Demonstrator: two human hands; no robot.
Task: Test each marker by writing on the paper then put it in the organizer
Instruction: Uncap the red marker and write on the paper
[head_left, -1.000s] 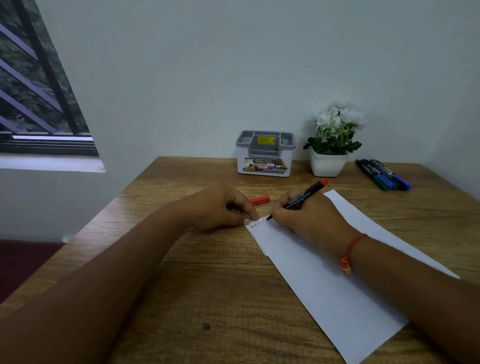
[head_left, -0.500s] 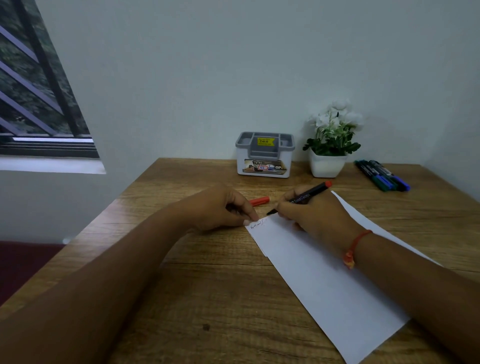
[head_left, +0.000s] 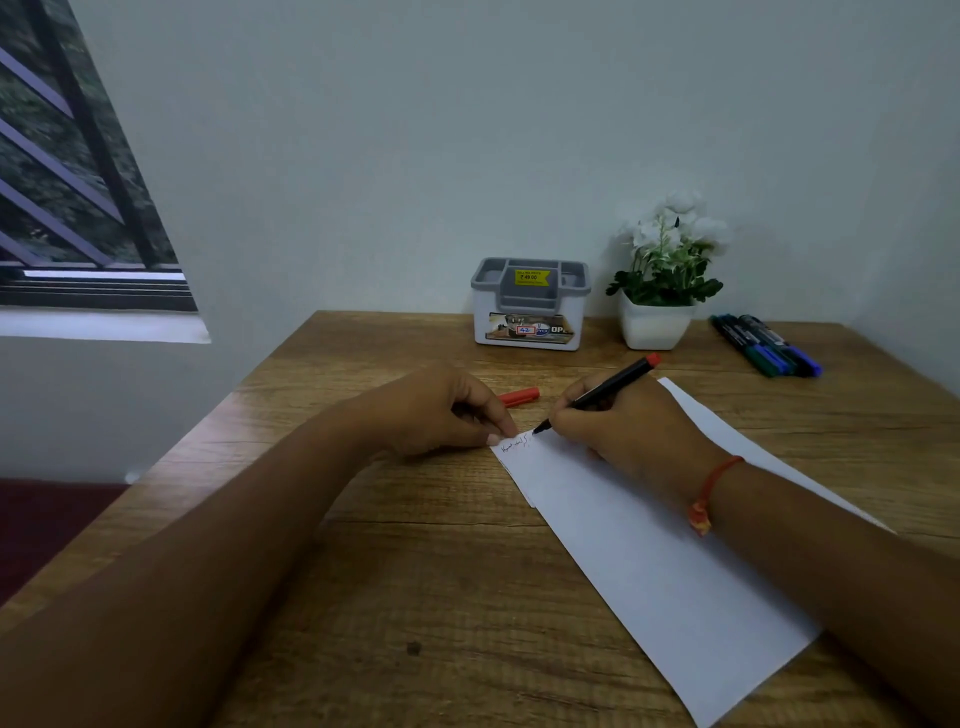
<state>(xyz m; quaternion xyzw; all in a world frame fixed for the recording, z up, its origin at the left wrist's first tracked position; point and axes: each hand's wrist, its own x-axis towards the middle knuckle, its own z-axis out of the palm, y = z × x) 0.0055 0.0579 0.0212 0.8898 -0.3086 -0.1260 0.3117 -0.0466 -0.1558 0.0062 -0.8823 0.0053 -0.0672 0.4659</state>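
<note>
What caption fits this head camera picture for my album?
Right hand tests a red-ended marker on paper; left hand steadies its corner.

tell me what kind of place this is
Probably a home desk or study corner. A wooden table stands against a plain pale wall beside a barred window, with a grey and white plastic desk organizer, a white potted flower plant and a bunch of dark markers at the back.

- Bare forearms, no sleeves in view.
- Thin red thread bracelet (head_left: 714, 486) round right wrist, orange knot hanging at its lower side.
</note>
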